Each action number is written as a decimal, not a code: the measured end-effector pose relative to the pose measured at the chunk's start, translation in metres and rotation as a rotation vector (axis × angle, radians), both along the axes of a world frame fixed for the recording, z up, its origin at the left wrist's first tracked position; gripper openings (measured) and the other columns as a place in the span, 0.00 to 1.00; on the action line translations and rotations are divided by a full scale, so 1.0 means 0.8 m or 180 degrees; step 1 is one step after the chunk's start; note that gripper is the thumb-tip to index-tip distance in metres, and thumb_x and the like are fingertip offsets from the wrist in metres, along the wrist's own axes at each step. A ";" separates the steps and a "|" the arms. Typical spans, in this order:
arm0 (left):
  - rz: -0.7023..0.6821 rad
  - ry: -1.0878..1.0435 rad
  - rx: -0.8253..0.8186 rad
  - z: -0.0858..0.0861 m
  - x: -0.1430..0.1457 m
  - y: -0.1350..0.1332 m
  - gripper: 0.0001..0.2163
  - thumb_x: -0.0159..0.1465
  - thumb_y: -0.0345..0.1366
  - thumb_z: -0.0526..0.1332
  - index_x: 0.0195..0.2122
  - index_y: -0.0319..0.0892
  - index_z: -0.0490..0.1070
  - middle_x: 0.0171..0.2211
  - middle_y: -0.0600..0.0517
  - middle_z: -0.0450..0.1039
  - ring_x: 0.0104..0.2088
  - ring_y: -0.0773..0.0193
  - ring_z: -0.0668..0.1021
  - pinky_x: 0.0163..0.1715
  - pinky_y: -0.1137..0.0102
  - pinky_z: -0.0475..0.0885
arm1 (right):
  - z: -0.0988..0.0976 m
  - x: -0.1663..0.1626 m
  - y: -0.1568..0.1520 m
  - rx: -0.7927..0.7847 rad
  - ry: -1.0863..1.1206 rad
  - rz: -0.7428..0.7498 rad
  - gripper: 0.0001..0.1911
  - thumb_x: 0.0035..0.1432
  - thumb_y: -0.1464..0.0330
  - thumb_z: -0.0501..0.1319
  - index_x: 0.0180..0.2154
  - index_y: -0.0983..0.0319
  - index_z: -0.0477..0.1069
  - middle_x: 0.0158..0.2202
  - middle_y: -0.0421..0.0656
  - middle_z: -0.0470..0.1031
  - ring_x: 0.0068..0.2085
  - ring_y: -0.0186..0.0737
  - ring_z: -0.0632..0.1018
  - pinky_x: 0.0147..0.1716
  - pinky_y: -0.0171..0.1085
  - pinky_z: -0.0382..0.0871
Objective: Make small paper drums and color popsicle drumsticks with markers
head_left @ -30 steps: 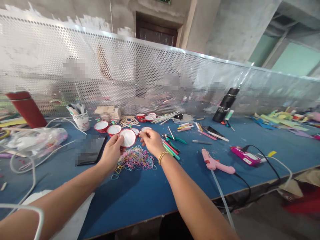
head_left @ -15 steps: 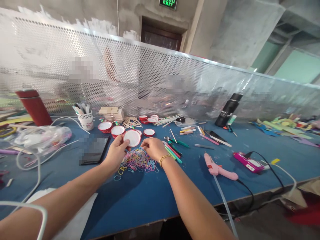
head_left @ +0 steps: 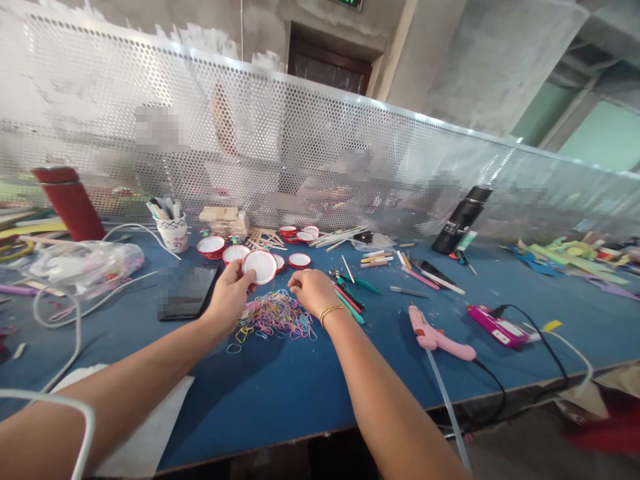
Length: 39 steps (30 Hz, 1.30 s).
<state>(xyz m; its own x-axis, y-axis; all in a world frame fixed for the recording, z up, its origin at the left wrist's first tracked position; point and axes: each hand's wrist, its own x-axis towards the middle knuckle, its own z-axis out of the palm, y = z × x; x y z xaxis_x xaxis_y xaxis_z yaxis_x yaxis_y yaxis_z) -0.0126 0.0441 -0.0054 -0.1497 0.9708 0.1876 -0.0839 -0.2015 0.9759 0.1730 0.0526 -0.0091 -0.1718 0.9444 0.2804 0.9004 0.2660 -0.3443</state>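
Observation:
My left hand (head_left: 231, 297) is closed on the edge of a shallow round cup (head_left: 259, 267) with a white inside and a red rim, its inside facing me. My right hand (head_left: 316, 291) hovers to the right of it, fingers curled together. Whatever its fingertips may hold is too small to make out. Under and between both hands lies a loose heap of coloured rubber bands (head_left: 280, 315). More red-rimmed cups, such as one cup (head_left: 211, 247) at the left and another (head_left: 299, 260) at the right, stand just behind the held one.
Right of my hands are pliers (head_left: 367, 284), marker pens (head_left: 350, 297) and a pink glue gun (head_left: 433, 335) with its cord. A dark phone-like slab (head_left: 187, 293), a paper cup of pens (head_left: 173, 233) and a red flask (head_left: 70, 203) are leftward. A perforated metal screen (head_left: 320, 147) runs behind.
My right hand has drawn slightly to the right, widening the gap to the held cup. My left hand has shifted the cup a little to the left.

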 end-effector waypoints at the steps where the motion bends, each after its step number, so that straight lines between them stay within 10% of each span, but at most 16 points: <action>1: 0.0009 -0.0018 -0.0007 0.001 0.001 0.000 0.10 0.52 0.37 0.65 0.35 0.42 0.69 0.20 0.59 0.66 0.20 0.69 0.67 0.21 0.74 0.57 | -0.001 0.000 0.000 0.0010 0.0009 0.0022 0.05 0.60 0.71 0.66 0.37 0.56 0.82 0.39 0.43 0.84 0.42 0.43 0.81 0.42 0.36 0.68; 15: -0.0066 -0.0033 -0.0011 0.000 0.002 -0.002 0.14 0.50 0.39 0.66 0.37 0.42 0.69 0.22 0.59 0.67 0.21 0.70 0.68 0.22 0.74 0.61 | -0.014 -0.008 0.007 -0.0143 0.0042 0.0364 0.03 0.59 0.72 0.68 0.35 0.58 0.81 0.37 0.43 0.80 0.42 0.39 0.77 0.44 0.34 0.66; 25: -0.0212 -0.0044 0.0001 -0.003 0.000 -0.002 0.12 0.51 0.42 0.69 0.30 0.42 0.69 0.21 0.58 0.68 0.21 0.70 0.67 0.21 0.75 0.58 | -0.010 -0.004 0.011 0.0029 0.1350 0.0180 0.04 0.61 0.71 0.64 0.33 0.61 0.77 0.34 0.40 0.81 0.36 0.36 0.79 0.39 0.33 0.68; 39: -0.0024 -0.0037 0.0174 0.000 -0.003 0.001 0.07 0.57 0.38 0.65 0.30 0.43 0.68 0.19 0.58 0.66 0.21 0.69 0.67 0.22 0.75 0.58 | -0.002 -0.007 -0.008 -0.0055 0.0762 0.0431 0.05 0.57 0.73 0.67 0.34 0.58 0.80 0.34 0.40 0.82 0.37 0.37 0.80 0.39 0.33 0.70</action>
